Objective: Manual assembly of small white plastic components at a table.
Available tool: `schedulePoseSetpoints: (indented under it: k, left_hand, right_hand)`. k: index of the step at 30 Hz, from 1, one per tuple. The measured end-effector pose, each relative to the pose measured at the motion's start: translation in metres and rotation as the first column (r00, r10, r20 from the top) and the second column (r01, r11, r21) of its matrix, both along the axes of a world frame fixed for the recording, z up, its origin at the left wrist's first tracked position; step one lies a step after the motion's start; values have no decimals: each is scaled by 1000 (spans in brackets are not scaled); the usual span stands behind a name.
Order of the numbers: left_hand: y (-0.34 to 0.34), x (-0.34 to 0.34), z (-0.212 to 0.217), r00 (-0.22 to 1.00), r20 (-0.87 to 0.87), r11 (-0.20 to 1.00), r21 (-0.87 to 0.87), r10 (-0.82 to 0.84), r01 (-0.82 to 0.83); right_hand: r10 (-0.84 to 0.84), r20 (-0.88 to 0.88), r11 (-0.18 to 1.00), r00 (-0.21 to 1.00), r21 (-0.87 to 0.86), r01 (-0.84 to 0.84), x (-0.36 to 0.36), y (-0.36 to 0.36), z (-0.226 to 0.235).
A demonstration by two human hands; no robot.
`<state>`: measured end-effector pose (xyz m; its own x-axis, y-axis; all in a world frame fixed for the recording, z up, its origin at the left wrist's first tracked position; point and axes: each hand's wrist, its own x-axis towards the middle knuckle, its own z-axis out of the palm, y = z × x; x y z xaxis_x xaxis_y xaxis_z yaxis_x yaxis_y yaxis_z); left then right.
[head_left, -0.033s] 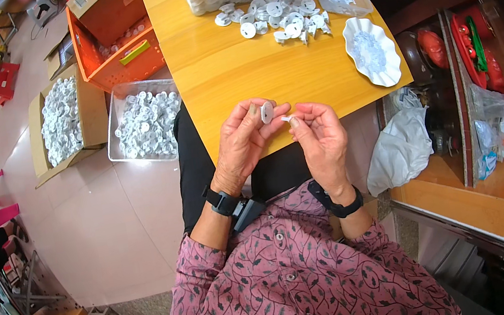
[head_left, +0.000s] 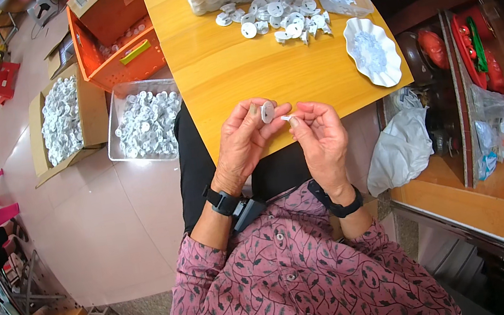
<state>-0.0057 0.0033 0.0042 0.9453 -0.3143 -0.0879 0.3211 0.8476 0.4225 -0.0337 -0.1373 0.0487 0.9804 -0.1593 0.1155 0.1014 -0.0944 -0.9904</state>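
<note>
Over the near edge of the yellow wooden table (head_left: 238,70), my left hand (head_left: 240,143) pinches a round white plastic disc (head_left: 267,113) between thumb and fingers, its face turned to the right. Close beside it, my right hand (head_left: 322,143) holds a small white plastic piece (head_left: 286,118) between thumb and forefinger; its exact kind is too small to tell. The piece sits just right of the disc, near my left fingertips. Further back on the table lie loose white disc parts (head_left: 275,14) in a pile. At the right, a scalloped white dish (head_left: 391,75) contains small clear bits.
Behind the pile stands a clear bin (head_left: 194,1) full of discs, beside a clear tray (head_left: 362,7). Left of the table are a clear tub (head_left: 114,143) and a cardboard box (head_left: 94,110) of white parts, with an orange crate (head_left: 119,69) behind. Shelving (head_left: 463,124) stands at right.
</note>
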Motion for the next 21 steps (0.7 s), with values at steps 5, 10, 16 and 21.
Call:
schedulePoseSetpoints:
  k: [5,10,16,21]
  left_hand:
    - [0,0,-9,1000,-13,1000,-19,10,-10]
    - [0,0,-10,999,-38,999,-34,22,-23]
    - [3,2,-19,999,39,991,-130,-35,40]
    - [2,1,-18,1000,12,992,-127,2,0]
  right_hand:
    - [-15,158,996,987,-83,29,7,9,-5]
    - [-43,171,961,984,-261,87,7,12,-5]
    - [-53,178,970,983,-226,93,6,12,-11]
    - [-51,190,965,981,-243,97,6,13,-7]
